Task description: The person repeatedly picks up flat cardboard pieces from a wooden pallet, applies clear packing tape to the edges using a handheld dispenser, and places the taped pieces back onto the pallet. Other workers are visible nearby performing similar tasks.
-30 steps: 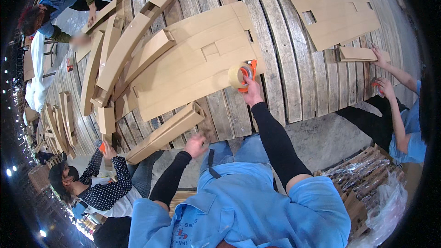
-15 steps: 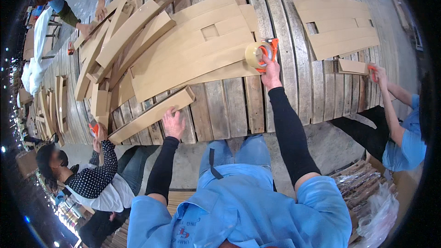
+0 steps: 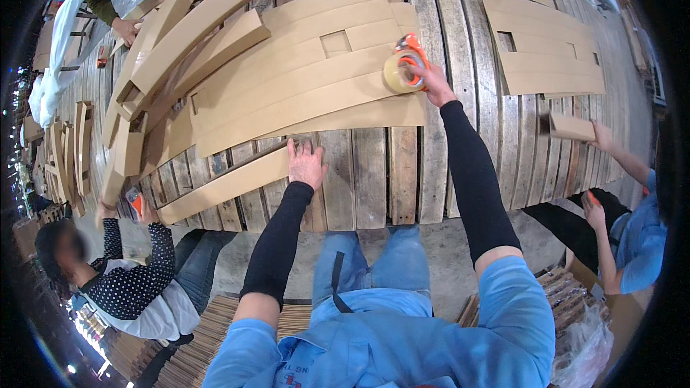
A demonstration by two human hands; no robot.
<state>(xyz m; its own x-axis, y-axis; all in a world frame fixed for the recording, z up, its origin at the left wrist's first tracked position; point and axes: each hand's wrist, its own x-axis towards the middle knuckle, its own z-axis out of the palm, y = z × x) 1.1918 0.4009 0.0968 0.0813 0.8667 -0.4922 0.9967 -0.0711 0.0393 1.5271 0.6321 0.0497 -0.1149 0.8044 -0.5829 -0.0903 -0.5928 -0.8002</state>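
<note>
A worker in a blue shirt and black arm sleeves leans over a long wooden plank table (image 3: 374, 172), seen from above the head. Nearest the body, the left hand (image 3: 307, 164) lies flat and open, fingers spread, pressing down on the right end of a folded cardboard strip (image 3: 224, 187) that runs along the table's near edge; it grips nothing. Farther out and to the right, the right hand (image 3: 431, 80) is closed around an orange tape dispenser (image 3: 404, 63) loaded with a roll of tan packing tape, set against the right side of a large flat cardboard sheet (image 3: 302, 79) with a small square cut-out near its middle. The sheet lies across the planks just beyond the strip, its near edge close to the left hand's fingertips.

At the lower left, a seated person in a polka-dot top raises a hand (image 3: 140, 208) holding a small orange tool near the strip's left end. At the right edge, another person in blue holds a small folded cardboard piece (image 3: 571, 127) above the table. Beyond the large sheet, longer folded cardboard channels (image 3: 194, 36) lie stacked at an angle toward the upper left, where a further person's hands rest on them. More flat cut cardboard sheets (image 3: 553, 57) lie on the far right of the table.
</note>
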